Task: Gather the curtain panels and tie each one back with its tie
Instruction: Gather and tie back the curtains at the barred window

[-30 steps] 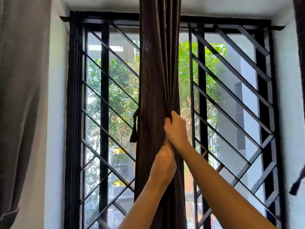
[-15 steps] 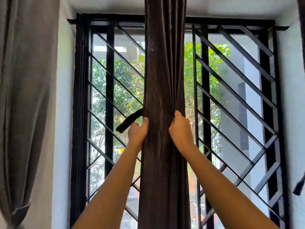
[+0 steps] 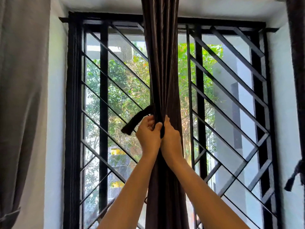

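- center curtain panel (image 3: 162, 71): dark brown, gathered into one narrow bunch, hangs straight down the middle of the frame from the top edge to the bottom edge, in front of the window.
- tie (image 3: 137, 119): dark strap, comes off the left edge of the bunch about mid-height. Free end sticks out down and to the left, loose in the air in front of the grille.
- left hand (image 3: 148, 134): center frame, just left of the bunch. Fingers curled, grasping the tie right where it meets the fabric; thumb lies across toward the right hand.
- right hand (image 3: 170, 138): touching the left hand, on the front of the bunch. Fingers clenched into the folds of the center curtain panel at the same height as the tie.
- a dark strip shows between the two hands; can't tell if it's tie or curtain fold.
- both forearms come up from the bottom edge and converge at the bunch.
- window grille (image 3: 231, 96): black metal bars, verticals plus diagonals, on both sides behind the panel. Green trees and a building visible through it.
- grey curtain (image 3: 21, 96): left edge of frame, cinched by a grey band (image 3: 9, 215) at lower left.
- another dark curtain (image 3: 297, 63): right edge of frame, with a dark strap (image 3: 293, 177) dangling at lower right.
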`<state>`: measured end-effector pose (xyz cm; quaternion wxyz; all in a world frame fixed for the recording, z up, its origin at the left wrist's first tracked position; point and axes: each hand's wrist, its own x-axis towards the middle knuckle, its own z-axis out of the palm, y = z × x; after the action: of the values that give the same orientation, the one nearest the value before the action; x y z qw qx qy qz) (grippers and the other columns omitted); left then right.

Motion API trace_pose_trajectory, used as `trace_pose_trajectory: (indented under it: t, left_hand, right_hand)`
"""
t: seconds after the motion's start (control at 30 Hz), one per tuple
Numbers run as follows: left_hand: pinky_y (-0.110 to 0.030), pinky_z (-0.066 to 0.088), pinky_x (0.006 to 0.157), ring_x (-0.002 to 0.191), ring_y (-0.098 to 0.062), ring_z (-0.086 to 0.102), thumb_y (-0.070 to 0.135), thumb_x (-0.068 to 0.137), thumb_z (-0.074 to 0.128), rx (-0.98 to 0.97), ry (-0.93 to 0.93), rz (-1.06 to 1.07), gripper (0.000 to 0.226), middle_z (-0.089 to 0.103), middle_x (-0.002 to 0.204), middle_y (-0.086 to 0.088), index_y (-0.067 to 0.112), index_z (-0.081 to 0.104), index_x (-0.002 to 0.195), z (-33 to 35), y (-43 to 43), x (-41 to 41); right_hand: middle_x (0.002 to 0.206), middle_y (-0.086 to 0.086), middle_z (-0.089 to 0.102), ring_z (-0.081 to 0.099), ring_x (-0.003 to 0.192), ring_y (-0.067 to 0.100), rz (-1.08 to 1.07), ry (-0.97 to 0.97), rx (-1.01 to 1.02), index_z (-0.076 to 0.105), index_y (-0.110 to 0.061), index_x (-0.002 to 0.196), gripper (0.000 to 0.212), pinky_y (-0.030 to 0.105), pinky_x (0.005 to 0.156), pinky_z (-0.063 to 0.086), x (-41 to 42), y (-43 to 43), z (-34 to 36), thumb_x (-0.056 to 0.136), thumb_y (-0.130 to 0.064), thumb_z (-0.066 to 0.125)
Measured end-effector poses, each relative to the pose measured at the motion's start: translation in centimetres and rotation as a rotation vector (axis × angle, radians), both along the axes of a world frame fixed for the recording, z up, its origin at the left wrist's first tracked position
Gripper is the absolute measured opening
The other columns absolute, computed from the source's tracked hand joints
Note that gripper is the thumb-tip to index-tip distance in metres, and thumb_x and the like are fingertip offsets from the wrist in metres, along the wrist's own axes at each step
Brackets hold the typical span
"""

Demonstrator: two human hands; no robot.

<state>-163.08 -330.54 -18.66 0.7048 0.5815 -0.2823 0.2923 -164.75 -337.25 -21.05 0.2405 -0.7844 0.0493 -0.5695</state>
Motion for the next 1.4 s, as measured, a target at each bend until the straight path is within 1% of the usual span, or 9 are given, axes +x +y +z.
trace_pose_trajectory:
  t: [0.3,0.4,0.53,0.7,0.87,1.0,1.1,1.2,1.4]
  left_hand:
    - [-0.013,0.041,0.084,0.107,-0.016,0.062,0.017,0.096,0.053,0.065,-0.076,0.018,0.030,0.067,0.117,-0.006,0.011,0.061,0.124,-0.7,-0.5,-0.5]
    - [0.000,0.040,0.071,0.091,-0.013,0.065,0.019,0.096,0.052,0.077,-0.105,0.044,0.026,0.071,0.104,-0.008,0.008,0.066,0.116,-0.7,-0.8,-0.5]
    - [-0.017,0.051,0.070,0.077,-0.006,0.064,0.035,0.085,0.068,0.104,-0.142,0.004,0.030,0.070,0.085,0.001,0.008,0.068,0.099,-0.1,-0.8,-0.7]
    - [-0.010,0.035,0.056,0.069,-0.013,0.058,0.021,0.085,0.067,0.207,-0.164,0.183,0.016,0.064,0.078,-0.001,0.008,0.065,0.095,0.9,0.1,0.4]
    - [-0.006,0.036,0.055,0.066,-0.011,0.056,0.020,0.089,0.063,0.172,-0.191,0.222,0.011,0.057,0.074,0.007,0.010,0.063,0.093,0.0,0.9,0.6]
    - [-0.010,0.037,0.056,0.068,-0.012,0.060,0.021,0.091,0.062,0.134,-0.212,0.174,0.012,0.059,0.076,0.008,0.009,0.063,0.095,-0.4,0.6,0.2]
    - [-0.014,0.037,0.057,0.064,-0.012,0.058,0.021,0.091,0.062,0.122,-0.228,0.196,0.014,0.058,0.075,0.006,0.008,0.063,0.095,-0.5,0.4,0.2]
    - [-0.020,0.042,0.057,0.063,-0.015,0.059,0.021,0.091,0.062,0.116,-0.236,0.210,0.014,0.057,0.073,0.005,0.007,0.063,0.094,-0.5,0.5,0.2]
    - [-0.010,0.043,0.051,0.054,0.001,0.052,0.022,0.092,0.060,0.129,-0.263,0.233,0.013,0.056,0.068,0.008,0.009,0.062,0.093,-1.0,1.1,-0.2]
  right_hand:
    - [0.103,0.005,0.070,0.068,0.087,0.017,0.054,0.017,-0.027,0.024,-0.015,0.150,0.056,0.022,0.068,0.049,-0.3,-0.2,-1.3,0.099,-0.017,0.046]
    - [0.101,0.003,0.070,0.069,0.087,0.019,0.064,-0.010,-0.019,0.031,-0.016,0.147,0.052,0.034,0.072,0.056,0.1,-0.2,-1.6,0.098,-0.025,0.047]
    - [0.078,-0.009,0.066,0.067,0.071,0.014,0.081,-0.019,-0.028,0.051,-0.011,0.125,0.033,0.019,0.051,0.044,0.2,-0.5,-2.1,0.094,-0.022,0.052]
    - [0.101,0.010,0.071,0.067,0.082,0.028,0.081,-0.045,-0.288,0.045,-0.010,0.139,0.052,0.037,0.065,0.052,-0.1,-1.8,-3.1,0.090,-0.024,0.049]
    - [0.080,-0.008,0.069,0.062,0.070,0.003,0.156,-0.286,-0.081,0.071,-0.016,0.104,0.032,0.016,0.064,0.046,-0.9,-4.4,-2.1,0.090,-0.034,0.048]
    - [0.129,0.004,0.058,0.055,0.118,0.018,0.180,-0.178,0.198,0.048,-0.013,0.133,0.041,0.027,0.097,0.042,0.1,-6.6,2.6,0.093,-0.020,0.053]
    - [0.148,0.011,0.038,0.042,0.132,0.024,0.411,0.038,0.405,0.023,-0.012,0.148,0.060,0.028,0.099,0.038,0.4,-7.5,6.3,0.096,-0.015,0.052]
    - [0.124,0.015,0.056,0.058,0.106,0.021,0.512,0.017,0.473,0.031,-0.006,0.142,0.056,0.024,0.080,0.047,0.3,-7.9,8.2,0.092,-0.006,0.056]
    - [0.085,0.000,0.067,0.063,0.078,0.014,-0.013,-0.257,0.306,0.068,-0.011,0.096,0.020,0.027,0.078,0.052,-2.4,-7.4,7.5,0.077,-0.008,0.071]
